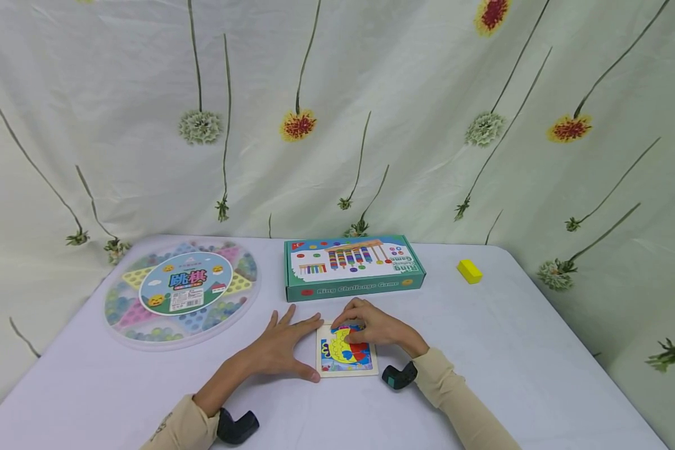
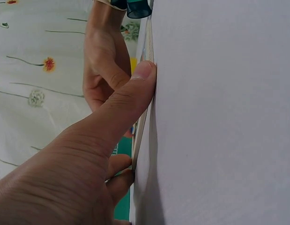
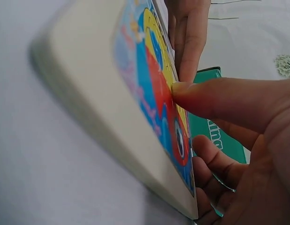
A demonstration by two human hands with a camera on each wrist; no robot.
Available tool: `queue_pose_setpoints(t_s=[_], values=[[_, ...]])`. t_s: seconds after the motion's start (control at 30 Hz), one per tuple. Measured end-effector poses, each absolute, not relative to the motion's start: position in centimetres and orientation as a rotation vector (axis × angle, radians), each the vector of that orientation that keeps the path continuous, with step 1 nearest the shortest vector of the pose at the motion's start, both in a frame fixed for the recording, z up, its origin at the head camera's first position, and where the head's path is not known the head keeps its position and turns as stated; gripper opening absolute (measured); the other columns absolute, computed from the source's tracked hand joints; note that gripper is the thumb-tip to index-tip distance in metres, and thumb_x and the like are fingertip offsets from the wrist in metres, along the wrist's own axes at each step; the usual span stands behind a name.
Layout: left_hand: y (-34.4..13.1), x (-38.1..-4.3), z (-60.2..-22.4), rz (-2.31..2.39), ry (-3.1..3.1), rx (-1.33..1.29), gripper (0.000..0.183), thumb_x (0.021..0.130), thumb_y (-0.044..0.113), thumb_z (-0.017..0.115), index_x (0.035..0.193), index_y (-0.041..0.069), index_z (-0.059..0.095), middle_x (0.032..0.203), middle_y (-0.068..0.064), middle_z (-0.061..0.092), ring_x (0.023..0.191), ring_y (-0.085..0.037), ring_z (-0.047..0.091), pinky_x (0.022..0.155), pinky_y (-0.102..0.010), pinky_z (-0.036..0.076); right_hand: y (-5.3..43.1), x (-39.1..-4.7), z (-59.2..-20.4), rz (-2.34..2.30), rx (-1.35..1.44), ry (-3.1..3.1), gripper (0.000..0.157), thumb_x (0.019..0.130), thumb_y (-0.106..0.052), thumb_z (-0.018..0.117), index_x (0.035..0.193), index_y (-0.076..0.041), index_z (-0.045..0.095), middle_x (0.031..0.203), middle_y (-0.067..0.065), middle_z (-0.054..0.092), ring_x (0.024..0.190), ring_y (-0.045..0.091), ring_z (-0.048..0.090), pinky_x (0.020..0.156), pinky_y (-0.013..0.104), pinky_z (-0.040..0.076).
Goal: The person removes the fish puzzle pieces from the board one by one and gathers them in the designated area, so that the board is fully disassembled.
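Note:
A small wooden jigsaw puzzle (image 1: 339, 354) with a yellow and red fish on blue lies flat at the near middle of the table. Beside its left edge is my left hand (image 1: 281, 347), fingers spread and fairly straight, the thumb at the near corner and the index fingertip at the far corner. My right hand (image 1: 371, 325) bends over the puzzle's upper part. Its curled fingers and thumb (image 3: 194, 96) pinch at a puzzle piece on the fish; the piece's outline is mostly hidden by the fingers.
Behind the puzzle stands a green ring game box (image 1: 354, 290). A round Chinese checkers set (image 1: 239, 312) lies to the left, and a yellow block (image 1: 469, 272) sits at the far right. A flowered curtain (image 1: 405, 181) hangs behind the white table (image 1: 484, 350).

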State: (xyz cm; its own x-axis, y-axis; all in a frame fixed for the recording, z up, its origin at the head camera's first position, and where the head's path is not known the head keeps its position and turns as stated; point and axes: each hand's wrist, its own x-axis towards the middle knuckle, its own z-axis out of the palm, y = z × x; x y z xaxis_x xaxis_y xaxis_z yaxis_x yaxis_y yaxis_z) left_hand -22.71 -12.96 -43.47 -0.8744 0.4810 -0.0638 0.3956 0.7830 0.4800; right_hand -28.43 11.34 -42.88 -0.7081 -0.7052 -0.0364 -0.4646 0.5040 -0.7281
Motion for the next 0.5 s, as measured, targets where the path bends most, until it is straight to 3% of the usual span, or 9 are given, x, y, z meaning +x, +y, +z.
queue_pose_setpoints(t_s=[0.23,0.5], values=[[-12.9,-22.73,-43.54,0.688,2.797,0.69,0.101,0.062,0.06,0.081,0.146,0.021,0.042,0.153,0.001,0.036,0.145,-0.043,0.002,0.111,-0.066,-0.006,11.34,-28.41,-42.86,-1.034,-0.961,2.421,0.037,0.082,0.005,0.059,0.112,-0.012,0.071,0.105,-0.001,0.054,0.113,0.019,0.042,0.094,0.037,0.041],[-12.93,-22.66,-43.45,0.698,2.795,0.695,0.101,0.062,0.06,0.08,0.146,0.02,0.042,0.153,0.0,0.036,0.145,-0.044,0.001,0.111,-0.066,-0.006,11.49,-28.61,-43.07,-1.052,-0.957,2.393,0.04,0.081,0.008,0.056,0.113,-0.012,0.071,0.107,0.0,0.056,0.114,0.02,0.041,0.098,0.039,0.041]])
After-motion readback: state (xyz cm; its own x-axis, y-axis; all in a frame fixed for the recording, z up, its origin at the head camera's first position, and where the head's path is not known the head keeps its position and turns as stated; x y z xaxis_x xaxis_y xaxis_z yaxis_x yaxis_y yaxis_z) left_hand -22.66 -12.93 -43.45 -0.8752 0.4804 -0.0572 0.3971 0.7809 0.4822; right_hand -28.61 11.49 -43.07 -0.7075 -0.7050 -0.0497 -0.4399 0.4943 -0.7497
